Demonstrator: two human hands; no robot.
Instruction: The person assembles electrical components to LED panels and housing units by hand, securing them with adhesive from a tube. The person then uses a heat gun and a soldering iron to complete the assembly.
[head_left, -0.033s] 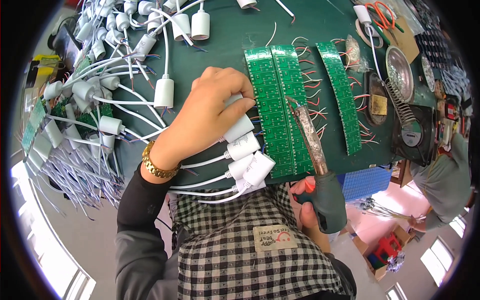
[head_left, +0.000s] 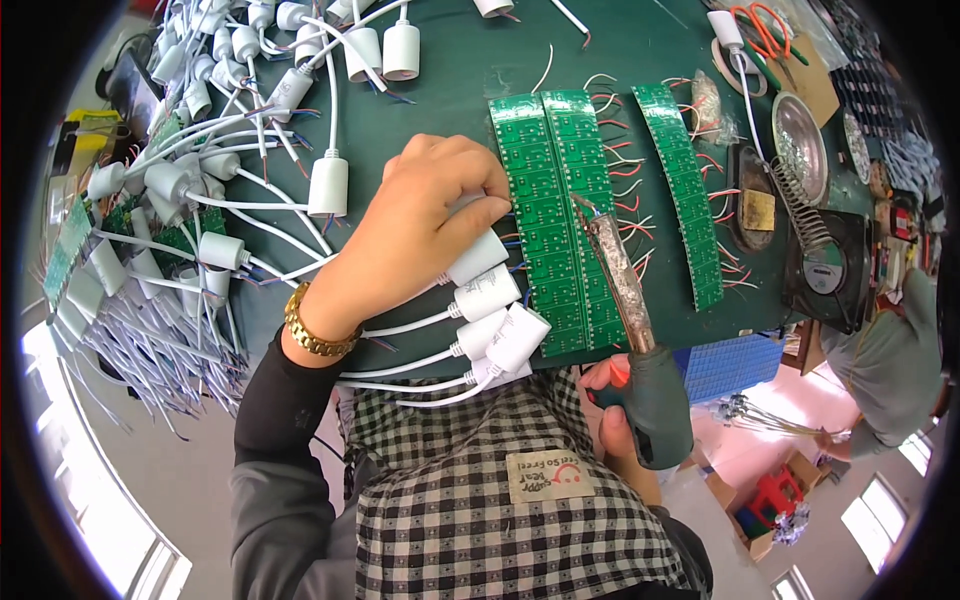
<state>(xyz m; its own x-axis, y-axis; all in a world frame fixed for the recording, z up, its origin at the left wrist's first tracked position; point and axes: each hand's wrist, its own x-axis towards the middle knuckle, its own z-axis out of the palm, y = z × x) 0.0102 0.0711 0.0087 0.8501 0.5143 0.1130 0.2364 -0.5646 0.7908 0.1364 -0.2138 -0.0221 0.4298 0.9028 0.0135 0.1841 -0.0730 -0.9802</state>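
My left hand point(head_left: 425, 220), wearing a gold watch, is closed with thumb and forefinger on a white lamp holder point(head_left: 466, 199) against the left edge of a green circuit board panel point(head_left: 528, 220). Most of that holder is hidden under the fingers. Below it lie several more white lamp holders point(head_left: 487, 292), their blue and brown wire ends toward the panel. Low at the table's front edge, my right hand point(head_left: 612, 405) grips a dark-handled soldering iron point(head_left: 662, 400), partly hidden behind the handle. The iron's tip is over the panel's upper middle.
A heap of white corded lamp holders point(head_left: 205, 180) fills the left. Right of the panel lie another green board strip point(head_left: 683, 200) with red and white wires, a sponge point(head_left: 758, 211), a metal dish point(head_left: 800, 140), a coiled spring point(head_left: 800, 205), a fan point(head_left: 830, 275) and orange-handled scissors point(head_left: 765, 35). A co-worker point(head_left: 885, 360) is at far right.
The soldering iron in my right hand has shifted very slightly. My left hand has stayed in place.
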